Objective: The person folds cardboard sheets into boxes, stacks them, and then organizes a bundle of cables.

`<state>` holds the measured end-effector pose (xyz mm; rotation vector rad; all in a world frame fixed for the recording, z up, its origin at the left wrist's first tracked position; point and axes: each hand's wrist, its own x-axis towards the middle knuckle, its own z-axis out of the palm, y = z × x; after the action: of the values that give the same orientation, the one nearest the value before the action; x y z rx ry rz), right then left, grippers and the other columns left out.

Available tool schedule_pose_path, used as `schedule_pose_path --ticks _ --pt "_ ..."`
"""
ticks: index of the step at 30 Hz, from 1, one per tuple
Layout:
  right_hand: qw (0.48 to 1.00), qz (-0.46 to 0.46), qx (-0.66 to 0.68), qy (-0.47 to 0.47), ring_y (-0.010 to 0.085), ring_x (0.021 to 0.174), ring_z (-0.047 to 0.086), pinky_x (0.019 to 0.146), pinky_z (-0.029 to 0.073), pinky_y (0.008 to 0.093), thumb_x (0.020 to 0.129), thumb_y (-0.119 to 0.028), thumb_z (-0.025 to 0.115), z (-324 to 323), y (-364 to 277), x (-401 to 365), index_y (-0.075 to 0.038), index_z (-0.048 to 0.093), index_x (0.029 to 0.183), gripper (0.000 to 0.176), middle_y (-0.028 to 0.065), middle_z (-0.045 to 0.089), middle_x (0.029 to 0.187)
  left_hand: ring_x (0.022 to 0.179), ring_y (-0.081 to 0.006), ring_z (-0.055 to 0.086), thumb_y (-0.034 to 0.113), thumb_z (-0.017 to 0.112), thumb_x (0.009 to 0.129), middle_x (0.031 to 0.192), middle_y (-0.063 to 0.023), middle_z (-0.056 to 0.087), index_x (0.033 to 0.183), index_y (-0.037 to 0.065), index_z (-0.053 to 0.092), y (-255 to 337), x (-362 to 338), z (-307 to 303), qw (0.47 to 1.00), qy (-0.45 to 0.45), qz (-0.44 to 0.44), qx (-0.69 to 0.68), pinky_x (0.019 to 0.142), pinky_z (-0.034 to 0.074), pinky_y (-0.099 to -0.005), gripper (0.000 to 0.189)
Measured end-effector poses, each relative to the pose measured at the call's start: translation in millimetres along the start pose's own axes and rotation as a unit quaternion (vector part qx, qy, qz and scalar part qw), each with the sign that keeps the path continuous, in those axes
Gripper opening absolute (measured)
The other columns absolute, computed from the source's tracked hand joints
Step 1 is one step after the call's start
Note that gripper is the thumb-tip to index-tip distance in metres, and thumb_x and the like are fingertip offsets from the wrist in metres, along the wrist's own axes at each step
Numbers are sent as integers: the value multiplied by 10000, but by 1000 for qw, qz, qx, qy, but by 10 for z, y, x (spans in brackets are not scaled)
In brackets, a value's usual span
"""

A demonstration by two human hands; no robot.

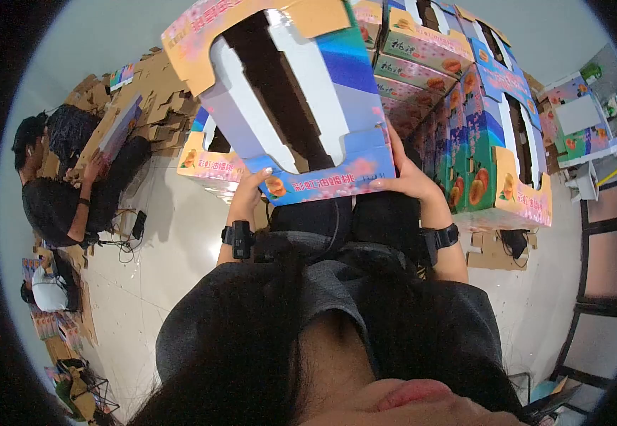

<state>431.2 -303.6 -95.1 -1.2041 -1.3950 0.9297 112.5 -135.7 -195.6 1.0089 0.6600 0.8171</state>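
Observation:
A printed cardboard box [365, 92] with peach pictures and a long opening in its top is held up in front of my body. My left hand [249, 190] grips its near corner on the left side of the view, thumb on the printed edge. On the other side my right hand [409, 177] holds the near right corner, thumb on the front panel and fingers behind the side. Through the opening the inside looks dark. Both wrists wear black bands.
Stacked boxes of the same kind [422, 53] stand beyond and to the right, near a closer box [525, 202]. Another box [205, 165] is left of the held one. A person [56, 188] sits at left by flattened cardboard [159, 92]. A white stand [585, 181] is far right.

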Motion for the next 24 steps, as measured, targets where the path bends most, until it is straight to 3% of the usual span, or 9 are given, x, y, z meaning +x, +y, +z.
schedule_pose_path --ticks 3,4,9,12,13,17,20,23,24 --pt "995 77 -9 59 246 1285 362 1069 275 359 620 -223 856 22 10 -82 17 225 1421 1047 162 392 1371 1038 -230 585 223 658 802 1124 -91 579 1231 19 452 -38 -8 21 1000 6 11 -22 925 474 -386 518" --pt "992 50 8 114 224 1225 425 1043 311 353 609 -221 864 88 58 -111 34 335 1356 950 135 456 1308 1032 -232 590 224 650 809 1120 -88 582 1227 21 455 -27 -32 51 999 11 15 -35 924 475 -391 503" --pt "984 5 -13 177 218 1232 418 1054 303 353 595 -201 869 98 -501 -211 36 340 1353 955 132 446 1322 971 -213 609 201 677 771 1044 -72 591 1172 45 492 188 -35 215 992 -20 1 -122 864 510 -378 468" --pt "974 -54 -86 204 226 1266 395 1076 277 357 595 -205 850 -68 -1212 -411 20 339 1381 963 134 426 1359 1040 -250 585 252 671 782 1138 -107 572 1235 37 458 678 -77 814 992 -66 19 -108 935 472 -403 545" --pt "966 -73 -87 233 233 1284 383 1086 265 363 604 -239 829 -142 -1401 -513 11 343 1387 954 135 421 1373 1065 -248 569 279 669 786 1197 -127 545 1264 33 435 1002 -251 1261 996 -29 4 -85 951 452 -394 586" --pt "876 -149 -14 459 234 1189 471 993 394 367 685 -236 661 -430 -1843 -955 -17 397 1351 748 126 472 1309 980 -183 597 288 687 779 1065 -93 612 1182 31 518 1259 -71 2029 977 -204 8 -58 879 463 -340 507" --pt "827 -340 123 430 253 1068 561 884 479 443 844 -423 580 -735 -2007 -1586 -66 449 1297 592 104 562 1198 859 -165 620 277 675 811 973 -79 637 1073 37 570 1262 12 2746 908 -412 42 -68 819 481 -310 370" --pt "770 -329 8 547 232 997 588 824 503 420 870 -439 525 -683 -2324 -2080 -58 443 1288 571 94 579 1132 834 -179 621 314 646 859 952 -104 632 1037 14 563 1298 -410 3545 839 -527 115 -68 803 487 -297 359" --pt "771 -317 -23 552 228 969 596 803 508 413 882 -430 503 -780 -2395 -2417 -57 443 1285 553 92 582 1110 906 -230 613 366 660 841 973 -144 626 1163 -8 476 1298 -538 3764 790 -604 57 -92 841 479 -322 526"
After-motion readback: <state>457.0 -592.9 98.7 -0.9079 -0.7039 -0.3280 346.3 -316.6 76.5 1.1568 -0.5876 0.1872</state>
